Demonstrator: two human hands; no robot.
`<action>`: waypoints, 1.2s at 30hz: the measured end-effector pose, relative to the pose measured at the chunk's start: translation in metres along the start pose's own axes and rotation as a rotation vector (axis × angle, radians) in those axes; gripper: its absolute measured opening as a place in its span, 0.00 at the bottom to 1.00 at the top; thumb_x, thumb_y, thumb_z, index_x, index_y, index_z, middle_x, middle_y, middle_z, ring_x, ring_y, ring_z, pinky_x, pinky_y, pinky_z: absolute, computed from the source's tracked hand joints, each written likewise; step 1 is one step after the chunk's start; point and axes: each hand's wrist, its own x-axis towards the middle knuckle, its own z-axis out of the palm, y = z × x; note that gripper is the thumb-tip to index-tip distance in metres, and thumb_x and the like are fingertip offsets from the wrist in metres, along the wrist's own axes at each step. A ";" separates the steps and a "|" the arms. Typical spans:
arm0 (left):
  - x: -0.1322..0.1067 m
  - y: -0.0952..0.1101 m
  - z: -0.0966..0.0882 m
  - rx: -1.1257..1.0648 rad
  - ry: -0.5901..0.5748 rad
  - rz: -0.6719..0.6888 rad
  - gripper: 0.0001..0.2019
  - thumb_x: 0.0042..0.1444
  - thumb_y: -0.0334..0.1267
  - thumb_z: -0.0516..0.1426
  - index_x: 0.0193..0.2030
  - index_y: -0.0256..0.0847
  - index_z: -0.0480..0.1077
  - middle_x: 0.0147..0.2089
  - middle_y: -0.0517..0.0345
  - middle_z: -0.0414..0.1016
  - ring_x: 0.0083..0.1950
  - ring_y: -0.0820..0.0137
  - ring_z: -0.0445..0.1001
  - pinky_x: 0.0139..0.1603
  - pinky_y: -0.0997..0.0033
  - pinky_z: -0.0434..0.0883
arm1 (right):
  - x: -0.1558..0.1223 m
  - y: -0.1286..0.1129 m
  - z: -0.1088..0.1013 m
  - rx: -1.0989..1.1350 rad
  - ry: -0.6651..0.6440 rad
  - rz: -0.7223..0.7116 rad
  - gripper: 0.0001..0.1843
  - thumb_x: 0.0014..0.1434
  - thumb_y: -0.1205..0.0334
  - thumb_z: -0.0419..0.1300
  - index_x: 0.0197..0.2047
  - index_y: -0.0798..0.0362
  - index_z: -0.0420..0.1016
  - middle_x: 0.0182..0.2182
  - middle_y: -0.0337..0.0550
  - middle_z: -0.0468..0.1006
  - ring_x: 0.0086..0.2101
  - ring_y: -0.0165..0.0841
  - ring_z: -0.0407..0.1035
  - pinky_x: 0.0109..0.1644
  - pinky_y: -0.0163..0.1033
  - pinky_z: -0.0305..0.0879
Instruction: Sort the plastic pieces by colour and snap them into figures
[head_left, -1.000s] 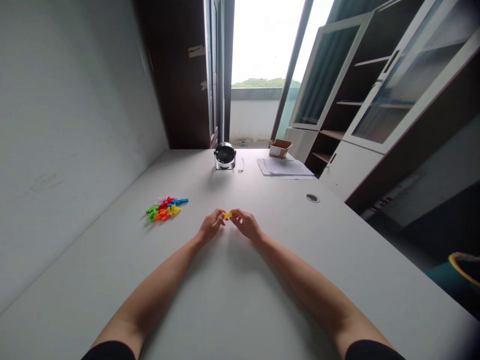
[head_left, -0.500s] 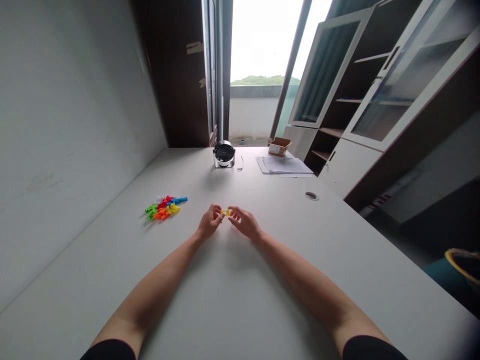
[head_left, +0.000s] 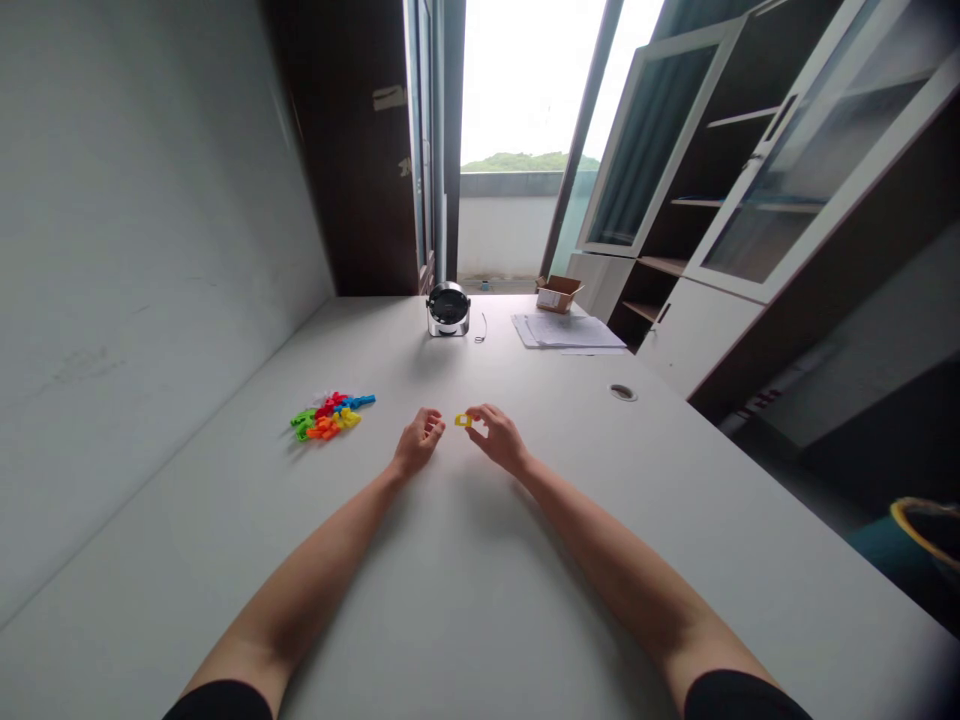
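My right hand [head_left: 499, 438] pinches a small yellow plastic piece [head_left: 463, 421] between thumb and fingertips, just above or on the white table. The piece looks like a little frame with a gap in its middle. To the left of it, a short space apart, is my left hand [head_left: 420, 441], its fingers loosely bent and nothing visible in them. Farther left lies a loose pile of coloured plastic pieces [head_left: 327, 416] in green, orange, red, yellow, blue and white. Their exact shapes are too small to make out.
On the white table [head_left: 465, 580] stands a round black device on a metal bracket [head_left: 448, 308], beside a thin cord [head_left: 481, 328]. Papers [head_left: 566, 331] and an open cardboard box [head_left: 558, 293] are at the back right, near a cable hole [head_left: 622, 392]. A wall borders the left.
My left hand has let go of the yellow piece and sits slightly apart from it. With the piece in its fingers, my right hand has shifted a little to the right.
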 end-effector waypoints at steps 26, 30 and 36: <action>0.016 -0.038 -0.076 0.790 0.536 -0.299 0.08 0.57 0.38 0.56 0.41 0.41 0.73 0.51 0.43 0.72 0.58 0.50 0.64 0.64 0.46 0.53 | -0.004 0.076 -0.025 -0.448 -0.020 0.553 0.11 0.64 0.62 0.55 0.45 0.50 0.78 0.42 0.45 0.77 0.42 0.37 0.67 0.48 0.38 0.57; 0.018 -0.044 -0.070 0.735 0.474 -0.206 0.08 0.57 0.35 0.55 0.41 0.40 0.73 0.51 0.45 0.72 0.56 0.55 0.67 0.63 0.52 0.58 | -0.004 0.077 -0.023 -0.468 -0.050 0.590 0.14 0.65 0.60 0.55 0.51 0.49 0.77 0.43 0.47 0.76 0.45 0.39 0.67 0.51 0.39 0.57; 0.021 -0.041 -0.060 0.595 0.328 0.019 0.09 0.57 0.32 0.53 0.41 0.40 0.73 0.49 0.47 0.71 0.53 0.59 0.69 0.60 0.61 0.64 | -0.004 0.072 -0.024 -0.510 -0.061 0.609 0.14 0.65 0.57 0.55 0.51 0.48 0.77 0.44 0.49 0.74 0.46 0.42 0.64 0.50 0.41 0.57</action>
